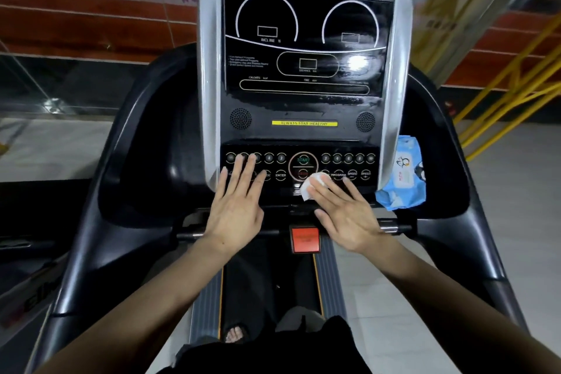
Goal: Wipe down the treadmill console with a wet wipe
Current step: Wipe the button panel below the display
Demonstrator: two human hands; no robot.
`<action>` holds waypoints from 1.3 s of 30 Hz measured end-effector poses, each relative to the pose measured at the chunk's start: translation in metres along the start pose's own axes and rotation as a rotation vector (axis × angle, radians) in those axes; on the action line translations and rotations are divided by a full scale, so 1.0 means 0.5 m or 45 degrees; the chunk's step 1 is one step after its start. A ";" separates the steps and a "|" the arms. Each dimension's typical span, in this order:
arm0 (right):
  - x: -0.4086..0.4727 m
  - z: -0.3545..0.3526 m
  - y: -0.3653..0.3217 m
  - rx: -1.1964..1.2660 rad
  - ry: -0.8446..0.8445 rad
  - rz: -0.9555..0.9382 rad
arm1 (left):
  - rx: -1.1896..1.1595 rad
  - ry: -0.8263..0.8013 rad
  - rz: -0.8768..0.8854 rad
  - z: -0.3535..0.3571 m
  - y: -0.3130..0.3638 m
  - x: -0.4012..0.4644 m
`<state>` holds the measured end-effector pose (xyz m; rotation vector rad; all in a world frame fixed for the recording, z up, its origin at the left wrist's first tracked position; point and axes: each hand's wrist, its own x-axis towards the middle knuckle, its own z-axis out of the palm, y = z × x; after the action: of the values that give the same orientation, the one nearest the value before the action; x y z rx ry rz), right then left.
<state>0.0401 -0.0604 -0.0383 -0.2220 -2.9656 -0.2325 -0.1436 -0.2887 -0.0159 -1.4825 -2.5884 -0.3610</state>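
Note:
The treadmill console point(303, 106) fills the middle of the view, a black display panel with silver side trims and wet streaks on its lower part. Below it lies the button panel point(349, 161) with round keys. My right hand point(346, 215) presses a crumpled white wet wipe point(312, 184) flat against the button panel just below the START key, fingers straight. My left hand point(236, 206) lies flat on the left side of the button panel, fingers spread over the keys and holding nothing.
A blue pack of wet wipes point(403, 176) sits in the right-hand tray beside the console. A red safety key block point(305, 240) sits below the panel between my wrists. Black curved handrails point(121, 161) flank the console. Yellow railings point(501, 85) stand at the right.

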 end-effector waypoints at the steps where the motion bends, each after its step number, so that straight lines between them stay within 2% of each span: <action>1: -0.015 0.001 0.015 0.008 0.014 0.032 | -0.007 -0.013 0.000 0.000 0.010 0.004; 5: -0.055 0.007 0.061 0.047 0.084 0.145 | -0.044 -0.032 -0.044 0.002 0.049 0.015; 14: -0.007 0.032 0.098 0.259 0.454 0.104 | -0.032 -0.031 -0.195 -0.012 0.152 -0.005; 23: 0.000 0.030 0.070 0.505 0.450 0.130 | 0.009 -0.061 -0.442 -0.045 0.220 -0.089; 29: 0.004 -0.048 -0.051 0.821 0.602 0.003 | 0.012 0.012 -0.695 -0.081 0.210 -0.211; 34: 0.025 -0.108 -0.235 0.976 0.688 -0.338 | 0.085 0.096 -0.990 -0.141 0.203 -0.373; 36: 0.025 -0.120 -0.327 1.045 0.656 -0.465 | 0.120 0.154 -1.114 -0.163 0.194 -0.450; 39: 0.008 -0.133 -0.466 1.122 0.580 -0.610 | 0.171 0.127 -1.297 -0.180 0.180 -0.580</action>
<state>0.0089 -0.2984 -0.0059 0.5654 -2.3326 0.8370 0.0806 -0.5102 0.0148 0.0017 -2.9769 -0.3174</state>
